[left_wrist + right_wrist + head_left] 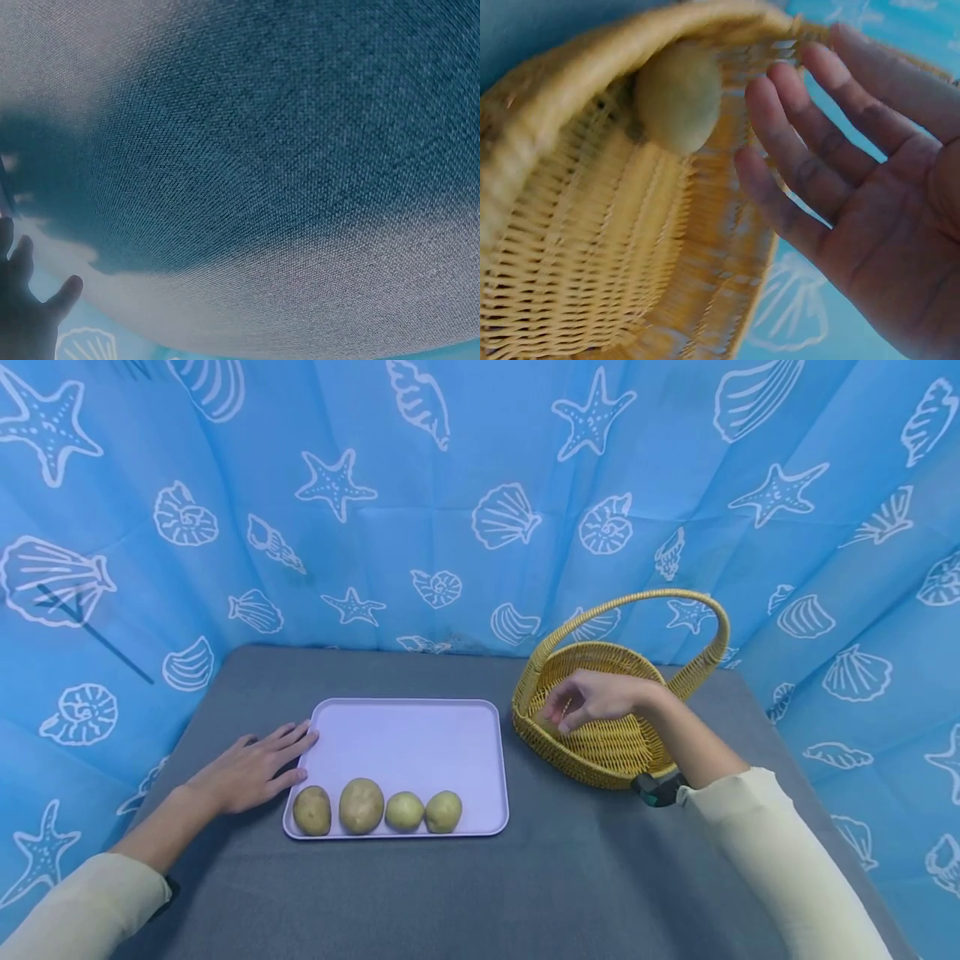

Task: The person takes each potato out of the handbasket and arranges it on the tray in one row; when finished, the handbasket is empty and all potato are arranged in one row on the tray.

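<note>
My left hand lies flat by the left rim of a pale lilac tray, its fingertips at the rim. Along the tray's front edge several potatoes sit in a row, a large brown one among smaller ones such as the rightmost potato. Over a yellow wicker basket hovers my right hand, fingers loosely bent. In the right wrist view a single potato is inside the basket near its rim, with a gap between it and the fingers of my right hand.
The basket's tall arched handle rises behind my right hand. A grey cloth covers the table. Blue curtains with white shells and starfish hang behind and at both sides.
</note>
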Available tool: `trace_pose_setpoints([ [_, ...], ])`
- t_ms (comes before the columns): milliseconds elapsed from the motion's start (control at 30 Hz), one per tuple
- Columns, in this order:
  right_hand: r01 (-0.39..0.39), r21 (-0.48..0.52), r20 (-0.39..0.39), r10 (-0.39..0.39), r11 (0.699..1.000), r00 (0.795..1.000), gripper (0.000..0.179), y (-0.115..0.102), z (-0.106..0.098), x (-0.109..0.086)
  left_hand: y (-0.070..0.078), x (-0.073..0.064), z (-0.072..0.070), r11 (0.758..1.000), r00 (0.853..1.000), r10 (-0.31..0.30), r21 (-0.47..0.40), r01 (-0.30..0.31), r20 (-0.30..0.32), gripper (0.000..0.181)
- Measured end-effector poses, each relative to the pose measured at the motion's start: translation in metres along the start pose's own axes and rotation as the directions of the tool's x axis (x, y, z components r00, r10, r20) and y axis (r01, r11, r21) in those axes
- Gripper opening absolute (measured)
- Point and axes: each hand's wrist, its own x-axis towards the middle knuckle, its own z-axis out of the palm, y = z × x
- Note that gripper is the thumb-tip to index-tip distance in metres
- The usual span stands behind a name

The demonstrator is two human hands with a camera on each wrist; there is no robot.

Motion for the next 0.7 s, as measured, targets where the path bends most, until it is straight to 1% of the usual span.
trace_pose_setpoints([
  [133, -0.049, -0.009, -0.101, 0.048, 0.999, 0.994, 0.038, 0.019, -0.001, 0.001, 0.000, 0.000, 0.000, 1.000, 1.000, 0.002, 0.004, -0.002, 0.003, 0.065],
  [200, -0.073, 0.016, -0.138, 0.074, 0.997, 0.988, 0.041, 0.027, 0.000, 0.002, -0.001, 0.001, 0.000, 1.000, 1.000, 0.004, 0.005, -0.004, 0.003, 0.064],
  [300, -0.106, 0.071, -0.155, 0.116, 0.992, 0.981, 0.048, 0.036, 0.001, 0.004, -0.001, 0.001, 0.000, 1.000, 1.000, 0.006, 0.006, -0.006, 0.002, 0.064],
  [400, -0.161, 0.153, -0.118, 0.180, 0.975, 0.977, 0.054, 0.042, 0.001, 0.007, -0.001, 0.001, 0.000, 1.000, 1.000, 0.006, 0.002, -0.006, 0.001, 0.064],
  [533, -0.249, 0.254, -0.043, 0.268, 0.935, 0.963, 0.058, 0.046, 0.001, 0.011, 0.000, 0.000, 0.000, 1.000, 1.000, 0.006, -0.008, -0.006, 0.000, 0.065],
  [600, -0.276, 0.291, -0.006, 0.290, 0.916, 0.957, 0.059, 0.047, 0.001, 0.013, 0.000, 0.000, 0.000, 1.000, 1.000, 0.006, -0.009, -0.006, -0.001, 0.065],
  [700, -0.287, 0.313, 0.040, 0.290, 0.905, 0.956, 0.059, 0.048, 0.001, 0.015, 0.001, 0.000, -0.001, 1.000, 1.000, 0.004, -0.006, -0.004, 0.001, 0.064],
])
